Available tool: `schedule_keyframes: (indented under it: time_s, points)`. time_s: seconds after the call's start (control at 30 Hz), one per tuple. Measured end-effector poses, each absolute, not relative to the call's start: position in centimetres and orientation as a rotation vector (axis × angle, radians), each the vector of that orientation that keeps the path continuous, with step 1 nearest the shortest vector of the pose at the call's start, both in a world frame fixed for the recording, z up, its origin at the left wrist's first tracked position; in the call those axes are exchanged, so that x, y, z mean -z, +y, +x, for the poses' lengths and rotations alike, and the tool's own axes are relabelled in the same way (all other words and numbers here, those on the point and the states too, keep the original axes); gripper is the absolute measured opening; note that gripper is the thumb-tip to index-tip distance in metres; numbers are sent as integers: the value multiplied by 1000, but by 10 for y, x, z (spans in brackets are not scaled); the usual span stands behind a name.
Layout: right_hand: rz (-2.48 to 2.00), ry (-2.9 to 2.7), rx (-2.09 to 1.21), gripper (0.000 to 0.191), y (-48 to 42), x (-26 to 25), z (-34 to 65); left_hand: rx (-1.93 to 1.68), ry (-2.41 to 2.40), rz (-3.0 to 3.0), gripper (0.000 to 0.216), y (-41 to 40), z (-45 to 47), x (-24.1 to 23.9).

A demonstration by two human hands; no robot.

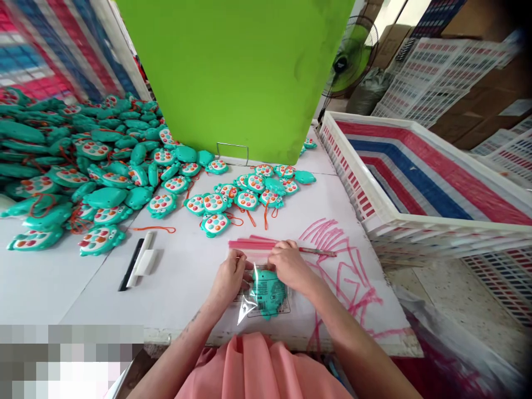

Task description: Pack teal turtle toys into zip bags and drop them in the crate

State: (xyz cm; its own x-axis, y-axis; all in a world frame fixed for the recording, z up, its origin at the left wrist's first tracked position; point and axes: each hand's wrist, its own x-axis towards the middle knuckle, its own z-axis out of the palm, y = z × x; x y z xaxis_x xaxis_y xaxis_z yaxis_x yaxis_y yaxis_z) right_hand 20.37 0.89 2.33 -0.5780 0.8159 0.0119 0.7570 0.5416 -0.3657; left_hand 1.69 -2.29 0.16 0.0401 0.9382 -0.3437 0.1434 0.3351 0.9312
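A teal animal-shaped toy lies inside a clear plastic bag with printed markings, flat on the table before me. My left hand pinches the bag's upper left side, thumb and fingers together. At the bag's upper right, my right hand has its fingers curled down on the plastic; its fingertips are partly hidden. Just beyond both hands are pink strips. A thin, stained stick extends right from behind my right hand. Several similar toys with coloured buttons and orange cords lie farther back.
A large heap of teal toys covers the left. A black stick and white pieces lie nearer. A green board stands at the back. On the right are a lined white crate and a fan.
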Motion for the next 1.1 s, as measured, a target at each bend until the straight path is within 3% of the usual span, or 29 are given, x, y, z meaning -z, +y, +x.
schedule_keyframes:
  time_s: [0.2, 0.43, 0.67, 0.83, 1.1]
  points:
    - [-1316, -2256, -918, 44, 19, -25, 212, -945, 1368, 903, 26, -25, 25, 3]
    - [-1486, -2135, -592, 48, 19, -20, 219, -868, 1262, 841, 36, -22, 19, 2]
    - [-1305, -2302, -721, 51, 10, -16, 210, -901, 1194, 791, 30, -23, 21, 3]
    - [-1241, -2132, -561, 39, 9, -31, 197, -886, 1119, 766, 33, -23, 22, -8]
    - [-1194, -2177, -373, 44, -6, -38, 168, -854, 1255, 1508, 28, -22, 25, -28]
